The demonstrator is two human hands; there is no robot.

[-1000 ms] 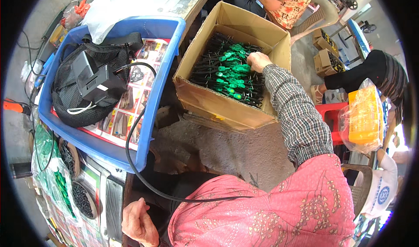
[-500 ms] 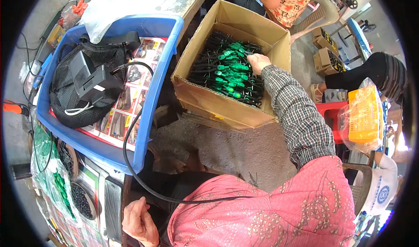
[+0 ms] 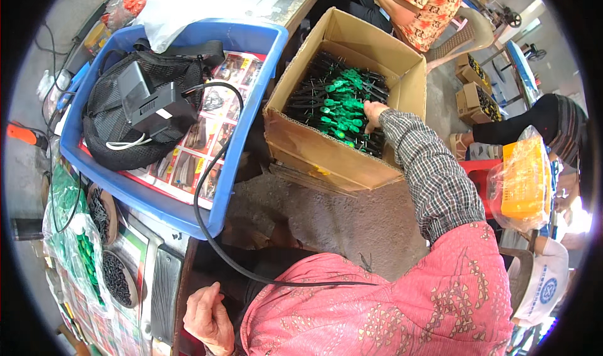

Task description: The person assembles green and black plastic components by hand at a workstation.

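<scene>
A deep cardboard box (image 3: 336, 152) stands in front of me on the floor side of the workbench. It is filled with many thin black pieces with green parts (image 3: 344, 101), lying in a dense pile. My right hand (image 3: 375, 114) reaches in over the right part of the pile, fingers closed and pointing down at the pieces. What they grip is hidden by the hand. Low at the left, near the bench edge and apart from the box, my left hand (image 3: 209, 318) rests with fingers loosely curled and nothing visible in it.
A blue tub (image 3: 220, 211) at the left holds a black mesh bag (image 3: 169, 79) and black devices. A black cable (image 3: 242, 280) runs from there across my lap. Small trays of black parts (image 3: 118, 279) lie below. Another person (image 3: 427, 7) sits beyond the box; a red stool (image 3: 480, 180) stands right.
My right hand has moved slightly toward the near side of the pile. The whole view has shifted a little, so the scene sits farther right and lower. My left hand stays curled.
</scene>
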